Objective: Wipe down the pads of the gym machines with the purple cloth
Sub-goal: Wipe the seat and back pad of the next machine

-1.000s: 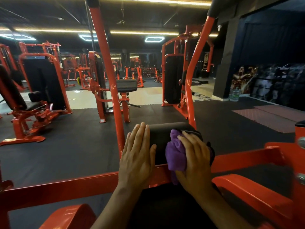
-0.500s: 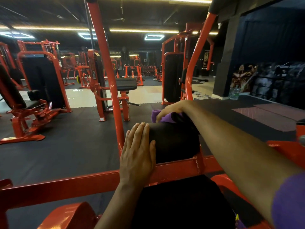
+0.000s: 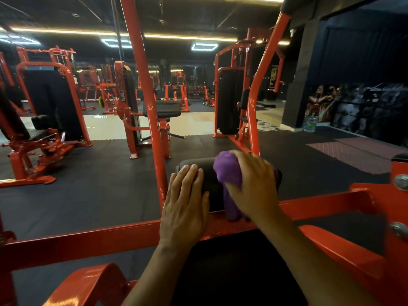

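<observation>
Two hands are working on the same black roller pad (image 3: 205, 173) at the front of this orange machine — the left hand (image 3: 185, 208) is lying flat on the pad's left end, fingers straight and close together, palm reaching down onto the orange crossbar (image 3: 88, 241) beneath. Over on the right, the right hand (image 3: 254, 188) is pressing the purple cloth (image 3: 227, 173) against the pad's front face, fingers curled over the bunched fabric and gripping it; the hand is blurred, so the exact finger placement is hard to read. Part of the cloth is bulging out above the knuckles at the pad's top edge, and a tail of it is hanging down to touch the crossbar. Just behind the pad, two slanted orange uprights (image 3: 143, 89) are rising out of frame, one on each side. Near the bottom of the view, a wide black seat pad (image 3: 220, 272) is sitting between the two forearms. Beyond — dark rubber flooring (image 3: 88, 184), more orange machines with black pads (image 3: 50, 107), and a water bottle (image 3: 310, 124) standing by the dark wall on the right.
</observation>
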`<state>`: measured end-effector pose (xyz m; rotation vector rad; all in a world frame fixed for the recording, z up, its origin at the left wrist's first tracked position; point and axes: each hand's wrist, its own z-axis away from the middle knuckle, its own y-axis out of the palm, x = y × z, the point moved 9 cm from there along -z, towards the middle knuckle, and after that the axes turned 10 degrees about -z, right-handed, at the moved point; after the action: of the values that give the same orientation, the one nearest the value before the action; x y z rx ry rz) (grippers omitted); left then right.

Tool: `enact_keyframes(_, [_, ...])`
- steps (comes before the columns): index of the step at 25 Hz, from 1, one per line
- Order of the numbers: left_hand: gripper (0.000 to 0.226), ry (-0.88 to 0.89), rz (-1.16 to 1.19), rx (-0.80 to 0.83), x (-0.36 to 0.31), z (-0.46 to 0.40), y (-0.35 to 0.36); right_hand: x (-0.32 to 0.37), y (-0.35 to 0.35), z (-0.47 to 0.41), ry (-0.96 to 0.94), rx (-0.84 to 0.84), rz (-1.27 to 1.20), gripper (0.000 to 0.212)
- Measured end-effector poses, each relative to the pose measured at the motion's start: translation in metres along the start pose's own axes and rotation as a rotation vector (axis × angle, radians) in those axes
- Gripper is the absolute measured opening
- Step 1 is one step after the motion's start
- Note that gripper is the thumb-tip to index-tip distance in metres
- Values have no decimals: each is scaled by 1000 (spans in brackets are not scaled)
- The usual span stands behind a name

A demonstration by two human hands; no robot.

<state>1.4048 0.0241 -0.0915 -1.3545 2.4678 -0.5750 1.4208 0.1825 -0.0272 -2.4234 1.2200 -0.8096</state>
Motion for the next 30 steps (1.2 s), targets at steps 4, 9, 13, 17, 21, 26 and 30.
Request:
enact_keyframes(4, [52, 11, 4, 8, -2, -2, -1, -41, 59, -98, 509, 663, 73, 47])
enact_keyframes(9, [50, 12, 29, 39, -3, 7, -7, -43, 74, -103, 513, 800, 126, 49])
enact_keyframes(13, [55, -118, 211, 38, 11, 12, -19, -26, 41, -80, 269, 468, 142, 54])
enact_keyframes(17, [59, -148, 222, 188, 51, 14, -19, -23, 37, -74, 291, 433, 132, 52])
enact_keyframes(21, [63, -143, 364, 454, 57, 19, -8, 7, 45, -93, 279, 485, 57, 46])
enact_keyframes(26, [64, -219, 417, 425, 56, 25, -6, 52, 100, -86, 208, 655, 186, 46])
enact_keyframes(30, [59, -166, 393, 441, 62, 26, -3, 65, 65, -32, -50, 254, 159, 62])
